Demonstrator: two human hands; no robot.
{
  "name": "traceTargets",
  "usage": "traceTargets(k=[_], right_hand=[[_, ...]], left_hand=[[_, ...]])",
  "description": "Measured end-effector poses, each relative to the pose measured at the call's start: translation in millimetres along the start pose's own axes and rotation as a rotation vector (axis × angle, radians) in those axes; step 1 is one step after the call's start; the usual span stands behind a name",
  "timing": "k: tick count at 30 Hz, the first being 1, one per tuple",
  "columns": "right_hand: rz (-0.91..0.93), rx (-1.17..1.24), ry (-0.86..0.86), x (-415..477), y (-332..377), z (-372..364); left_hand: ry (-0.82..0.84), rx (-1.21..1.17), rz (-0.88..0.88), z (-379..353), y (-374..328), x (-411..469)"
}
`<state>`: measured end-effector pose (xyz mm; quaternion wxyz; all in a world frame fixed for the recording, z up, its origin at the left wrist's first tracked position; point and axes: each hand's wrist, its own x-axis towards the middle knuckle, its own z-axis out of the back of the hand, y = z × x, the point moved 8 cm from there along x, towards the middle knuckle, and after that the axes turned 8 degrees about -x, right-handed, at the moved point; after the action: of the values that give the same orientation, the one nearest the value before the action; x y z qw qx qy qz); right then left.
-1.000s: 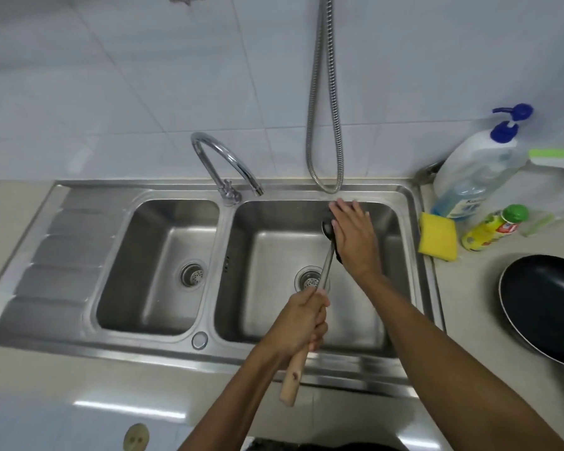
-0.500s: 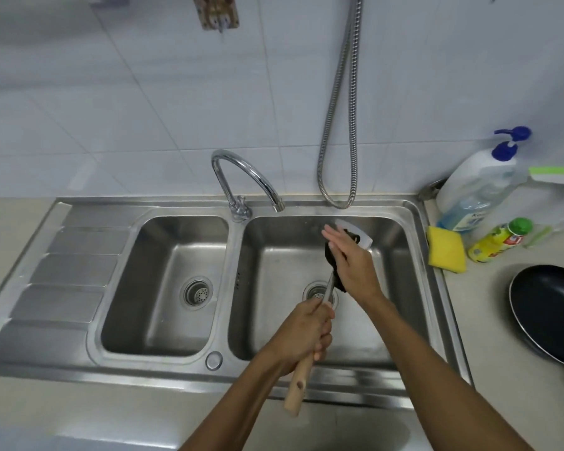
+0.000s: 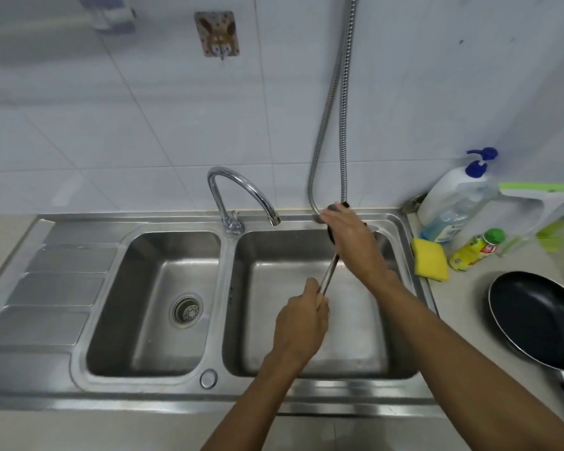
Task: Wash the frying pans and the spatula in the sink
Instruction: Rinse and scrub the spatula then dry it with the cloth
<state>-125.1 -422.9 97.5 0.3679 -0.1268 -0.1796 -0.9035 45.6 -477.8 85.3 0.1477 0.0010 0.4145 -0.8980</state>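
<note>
- Left hand (image 3: 302,323) fisted round shaft of metal-shafted, black-headed spatula (image 3: 329,275), held slanted over right basin of stainless double sink (image 3: 144,398).
- Right hand (image 3: 352,237) laid over spatula head near back rim; clasping or just pressing, cannot tell.
- No water visible at curved chrome tap (image 3: 241,187); yellow sponge (image 3: 430,260) beside sink.
- Round black frying pan (image 3: 534,320) on counter right of sink, apparently unwashed.
- Judged early: spatula under way, pans left.
</note>
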Motion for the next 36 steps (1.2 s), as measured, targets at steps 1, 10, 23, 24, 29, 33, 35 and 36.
traceTargets(k=[1,10,23,24,29,33,35,36], right_hand=[[-0.019,-0.051,-0.002,8,-6,5],[-0.651,0.080,0.260,9,-98,4],[-0.278,-0.143,0.221,18,-87,16],[-0.314,-0.084,0.207,18,-83,20],[0.060,0.037,0.156,-3,-1,18],[-0.178,-0.010,0.163,17,-59,16],[-0.321,0.034,0.116,20,-80,17],[-0.312,0.065,0.082,19,-70,19]], left_hand=[[-0.025,0.033,-0.036,1,-4,0],[-0.047,0.156,-0.115,-18,13,-12],[-0.057,0.127,-0.153,-18,4,-3],[-0.061,0.120,-0.144,-17,5,-1],[-0.071,0.069,-0.107,-13,11,6],[-0.059,0.140,-0.141,-18,-1,-2],[-0.082,0.127,-0.129,-14,-2,-1],[-0.097,0.108,-0.127,-10,-2,2]])
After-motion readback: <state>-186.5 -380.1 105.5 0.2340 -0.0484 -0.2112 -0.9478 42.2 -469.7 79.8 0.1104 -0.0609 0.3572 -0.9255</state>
